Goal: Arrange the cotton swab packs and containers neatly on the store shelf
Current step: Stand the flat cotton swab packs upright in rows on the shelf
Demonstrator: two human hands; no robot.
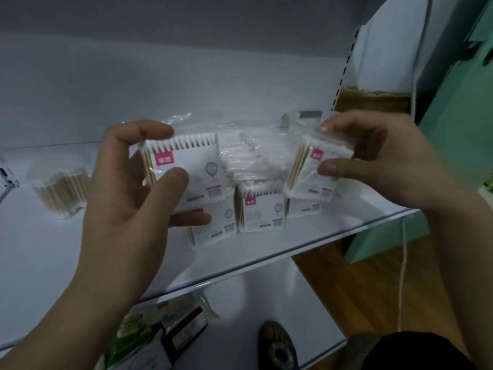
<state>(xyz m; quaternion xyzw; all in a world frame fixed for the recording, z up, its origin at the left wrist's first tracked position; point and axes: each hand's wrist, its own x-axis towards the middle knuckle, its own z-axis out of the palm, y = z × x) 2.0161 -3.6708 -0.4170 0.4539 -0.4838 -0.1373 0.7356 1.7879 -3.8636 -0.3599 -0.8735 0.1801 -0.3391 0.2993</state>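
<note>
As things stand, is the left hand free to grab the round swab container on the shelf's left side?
Probably not yet: the left hand grips a swab pack. The round container stands close beside it, nothing between.

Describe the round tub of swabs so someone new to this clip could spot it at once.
Start at the white shelf and look to its far left, beyond the left hand. The tub stands there alone. Unlike the flat, pink-labelled packs in the middle, it is round and clear, and its wooden sticks stand upright.
</note>
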